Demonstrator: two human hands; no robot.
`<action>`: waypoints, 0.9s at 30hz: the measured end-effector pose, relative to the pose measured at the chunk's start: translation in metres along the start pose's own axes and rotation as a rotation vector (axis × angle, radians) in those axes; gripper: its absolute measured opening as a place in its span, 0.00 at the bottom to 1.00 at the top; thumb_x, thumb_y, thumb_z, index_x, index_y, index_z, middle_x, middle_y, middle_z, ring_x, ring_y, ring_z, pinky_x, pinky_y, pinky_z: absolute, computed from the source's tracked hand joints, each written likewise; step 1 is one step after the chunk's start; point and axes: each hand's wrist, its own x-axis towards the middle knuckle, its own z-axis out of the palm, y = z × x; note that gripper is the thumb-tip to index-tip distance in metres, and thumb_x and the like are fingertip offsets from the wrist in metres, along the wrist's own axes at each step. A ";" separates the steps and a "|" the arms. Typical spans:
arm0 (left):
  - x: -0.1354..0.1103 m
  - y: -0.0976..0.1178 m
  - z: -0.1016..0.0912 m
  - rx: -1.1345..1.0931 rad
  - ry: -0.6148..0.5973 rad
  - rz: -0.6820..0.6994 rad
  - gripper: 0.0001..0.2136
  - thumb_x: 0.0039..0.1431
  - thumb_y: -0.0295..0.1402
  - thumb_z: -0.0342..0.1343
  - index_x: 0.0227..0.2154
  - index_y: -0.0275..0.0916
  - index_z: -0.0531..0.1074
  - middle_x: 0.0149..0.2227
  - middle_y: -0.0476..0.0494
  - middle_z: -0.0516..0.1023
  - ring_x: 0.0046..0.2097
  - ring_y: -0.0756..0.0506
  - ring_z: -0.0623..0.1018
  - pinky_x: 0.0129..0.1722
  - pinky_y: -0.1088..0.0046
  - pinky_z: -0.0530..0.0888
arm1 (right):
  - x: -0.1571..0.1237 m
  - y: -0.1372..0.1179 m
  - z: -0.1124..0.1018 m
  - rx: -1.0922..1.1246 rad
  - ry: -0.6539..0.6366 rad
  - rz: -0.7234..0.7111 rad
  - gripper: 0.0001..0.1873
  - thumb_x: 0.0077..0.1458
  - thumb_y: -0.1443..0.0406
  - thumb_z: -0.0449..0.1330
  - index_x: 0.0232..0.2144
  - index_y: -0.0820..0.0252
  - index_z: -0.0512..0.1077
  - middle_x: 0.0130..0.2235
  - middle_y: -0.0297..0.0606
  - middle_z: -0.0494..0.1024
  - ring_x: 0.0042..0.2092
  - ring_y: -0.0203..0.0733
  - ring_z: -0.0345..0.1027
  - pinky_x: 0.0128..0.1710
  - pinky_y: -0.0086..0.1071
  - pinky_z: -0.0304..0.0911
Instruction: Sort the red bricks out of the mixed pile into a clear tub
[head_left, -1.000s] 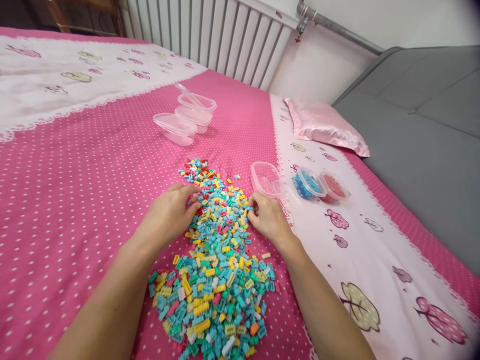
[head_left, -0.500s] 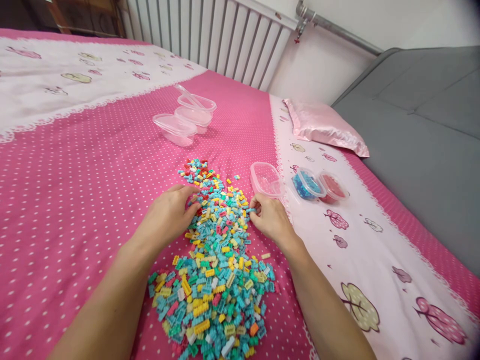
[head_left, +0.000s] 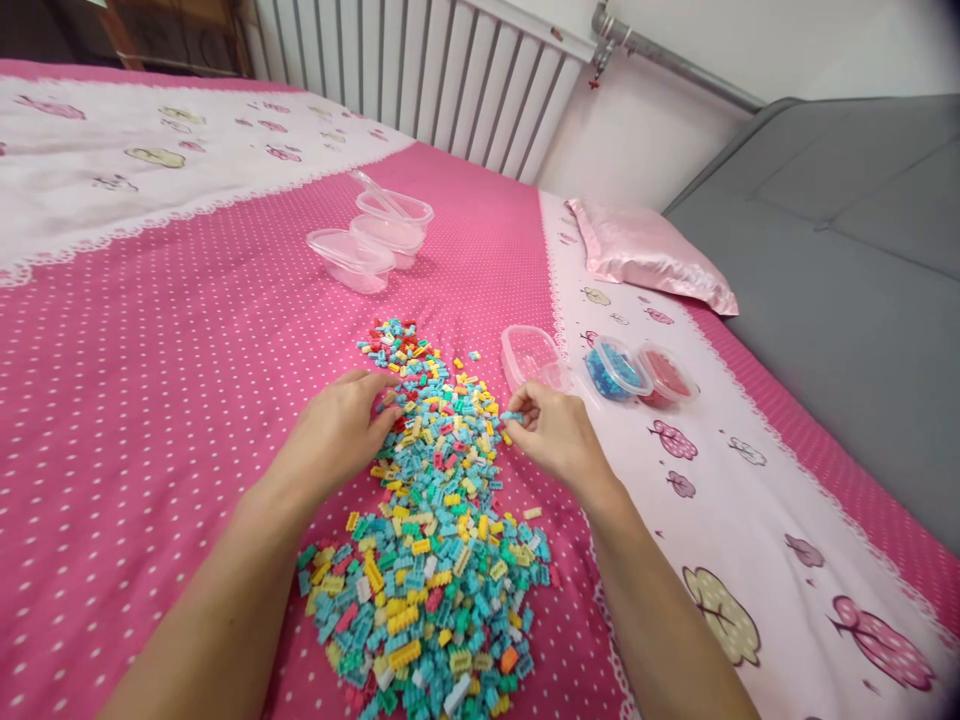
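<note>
A long heap of small toy building bricks [head_left: 442, 560] in blue, yellow, green, cream and red lies on the pink dotted bedspread. My left hand [head_left: 341, 425] rests at the heap's left edge, its thumb and fingers apart and touching the bricks, with red ones close to the fingertips. On the other side, my right hand [head_left: 555, 430] pinches a light blue brick [head_left: 513, 416] between thumb and forefinger, just off the heap's right edge. Behind that hand stands a clear plastic box [head_left: 517, 345], partly hidden by the fingers.
To the right sit a box of blue pieces [head_left: 616, 372] and a box of red pieces [head_left: 666, 378]. Several clear containers [head_left: 351, 262] stand farther back. A pink pillow [head_left: 652, 255] lies by the grey headboard [head_left: 832, 230], and a white radiator [head_left: 420, 75] lines the wall.
My right hand has shifted slightly right, away from the heap, and the light blue brick now shows in its fingertips. My left hand has stayed nearly still.
</note>
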 end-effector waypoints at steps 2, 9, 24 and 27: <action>0.000 0.000 0.000 -0.003 -0.003 0.005 0.19 0.56 0.39 0.43 0.45 0.35 0.69 0.45 0.37 0.73 0.45 0.39 0.72 0.45 0.62 0.67 | -0.001 -0.003 -0.010 0.079 0.080 -0.003 0.03 0.42 0.69 0.56 0.25 0.59 0.68 0.23 0.31 0.72 0.25 0.33 0.65 0.28 0.26 0.60; 0.000 0.001 -0.001 0.007 -0.006 -0.005 0.19 0.56 0.39 0.43 0.45 0.36 0.69 0.45 0.37 0.73 0.45 0.39 0.72 0.45 0.62 0.68 | 0.010 0.021 -0.022 0.192 0.490 -0.010 0.06 0.47 0.66 0.56 0.31 0.61 0.68 0.31 0.36 0.74 0.31 0.36 0.69 0.34 0.31 0.67; 0.003 -0.008 0.000 0.015 0.047 -0.007 0.21 0.54 0.42 0.44 0.45 0.36 0.70 0.44 0.38 0.74 0.45 0.40 0.73 0.46 0.62 0.68 | 0.013 0.043 -0.023 -0.256 0.019 -0.137 0.11 0.46 0.65 0.61 0.36 0.57 0.74 0.39 0.39 0.78 0.46 0.47 0.69 0.54 0.50 0.51; 0.004 -0.010 0.001 0.026 0.066 0.004 0.20 0.54 0.41 0.44 0.44 0.36 0.71 0.43 0.39 0.74 0.44 0.40 0.73 0.47 0.63 0.68 | 0.009 0.038 -0.024 -0.339 -0.014 -0.114 0.04 0.48 0.66 0.59 0.28 0.55 0.75 0.34 0.34 0.79 0.41 0.44 0.70 0.57 0.52 0.42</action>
